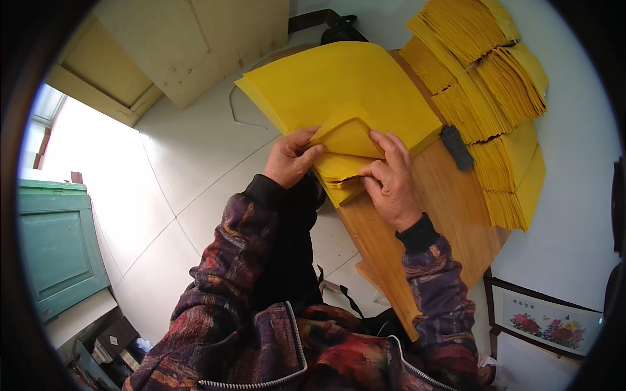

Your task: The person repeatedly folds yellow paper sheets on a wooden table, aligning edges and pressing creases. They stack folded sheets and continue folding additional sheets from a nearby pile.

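A stack of large yellow paper sheets [339, 85] lies on a round wooden table [430, 215]. Its near corner is folded up into a small triangular flap [345, 138]. My left hand [291, 158] pinches the left side of that flap. My right hand [390, 179] presses on its right edge and on the folded sheets beneath. Both forearms, in dark patterned sleeves, come in from below.
Piles of folded yellow paper [486, 85] fan out across the far and right side of the table. A dark rectangular block [456, 147] lies between them and my hands. A green cabinet [55, 244] stands at left, and a framed flower picture [548, 320] leans at lower right.
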A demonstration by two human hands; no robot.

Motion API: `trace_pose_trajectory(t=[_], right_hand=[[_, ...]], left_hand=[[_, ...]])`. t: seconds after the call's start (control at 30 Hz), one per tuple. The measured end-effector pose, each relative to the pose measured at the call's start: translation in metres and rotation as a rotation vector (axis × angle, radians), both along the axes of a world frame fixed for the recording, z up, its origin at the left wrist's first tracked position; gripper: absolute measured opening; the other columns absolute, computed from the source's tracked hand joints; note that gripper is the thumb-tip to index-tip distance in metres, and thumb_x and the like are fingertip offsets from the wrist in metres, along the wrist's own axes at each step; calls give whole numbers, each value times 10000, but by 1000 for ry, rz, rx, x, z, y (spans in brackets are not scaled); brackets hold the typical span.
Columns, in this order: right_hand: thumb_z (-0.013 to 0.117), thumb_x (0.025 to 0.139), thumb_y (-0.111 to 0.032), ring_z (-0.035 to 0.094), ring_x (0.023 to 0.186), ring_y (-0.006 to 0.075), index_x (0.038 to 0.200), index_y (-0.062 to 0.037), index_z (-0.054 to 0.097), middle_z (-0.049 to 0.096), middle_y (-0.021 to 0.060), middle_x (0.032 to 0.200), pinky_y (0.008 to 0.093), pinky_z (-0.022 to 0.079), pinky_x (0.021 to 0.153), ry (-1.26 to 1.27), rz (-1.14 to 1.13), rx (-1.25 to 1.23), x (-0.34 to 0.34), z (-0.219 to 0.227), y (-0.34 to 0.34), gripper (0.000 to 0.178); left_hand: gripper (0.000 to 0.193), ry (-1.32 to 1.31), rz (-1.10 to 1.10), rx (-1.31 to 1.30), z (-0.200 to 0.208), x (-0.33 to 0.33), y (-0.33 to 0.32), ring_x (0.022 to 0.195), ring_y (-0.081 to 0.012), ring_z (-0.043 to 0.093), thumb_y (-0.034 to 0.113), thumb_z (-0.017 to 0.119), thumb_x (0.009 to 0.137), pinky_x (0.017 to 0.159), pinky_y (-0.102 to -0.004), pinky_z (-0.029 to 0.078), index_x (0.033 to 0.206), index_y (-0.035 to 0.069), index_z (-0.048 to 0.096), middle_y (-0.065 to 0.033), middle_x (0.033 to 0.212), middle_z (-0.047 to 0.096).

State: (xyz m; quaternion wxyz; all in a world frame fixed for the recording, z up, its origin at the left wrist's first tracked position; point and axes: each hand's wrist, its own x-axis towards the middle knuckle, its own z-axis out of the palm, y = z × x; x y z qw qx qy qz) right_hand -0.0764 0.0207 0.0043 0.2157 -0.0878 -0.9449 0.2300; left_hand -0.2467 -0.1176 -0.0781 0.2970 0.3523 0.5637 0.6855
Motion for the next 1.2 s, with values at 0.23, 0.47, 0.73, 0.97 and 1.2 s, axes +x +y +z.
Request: trace_pose_trajectory(t=[0.23, 0.47, 0.73, 0.97, 1.2], right_hand=[[682, 710, 38, 356, 1315, 354, 763, -46, 583, 430, 128, 1417, 409, 321, 1065, -72, 1, -138, -5, 5, 4, 140], [684, 709, 34, 370, 1305, 344, 750, -25, 566, 442, 143, 1402, 399, 336, 1052, -80, -3, -161, -5, 6, 5, 139], [710, 680, 24, 379, 1271, 361, 1009, -68, 582, 397, 147, 1395, 434, 357, 1037, 22, -66, 15, 0, 2, -1, 365], [720, 673, 26, 384, 1278, 371, 971, -72, 611, 411, 141, 1393, 431, 358, 1052, 124, -47, 196, 0, -2, -2, 332], [712, 690, 22, 361, 1300, 380, 763, -56, 622, 461, 123, 1385, 444, 347, 1060, 7, -3, 90, -1, -1, 2, 140]], left_hand=[[341, -148, -132, -17, 17, -3, -11, 1041, -161, 572, 70, 619, 831, 879, -268, 454, 1146, -58, 598, -100, 1315, 515], [426, -132, -213, 36, 20, -7, -13, 900, -130, 548, 78, 544, 777, 654, -212, 444, 1185, -34, 596, -86, 1351, 481], [352, -73, -36, -15, 6, 1, -3, 912, -103, 561, 184, 635, 905, 748, -216, 452, 1187, -25, 603, -42, 1126, 600], [303, -88, 18, -101, 6, 3, -2, 985, -144, 575, 112, 631, 905, 885, -269, 445, 1152, -61, 596, -84, 1090, 628], [352, 23, 29, -5, 1, 1, 0, 617, -38, 480, 208, 625, 923, 521, -185, 372, 1203, -4, 601, 4, 966, 611]])
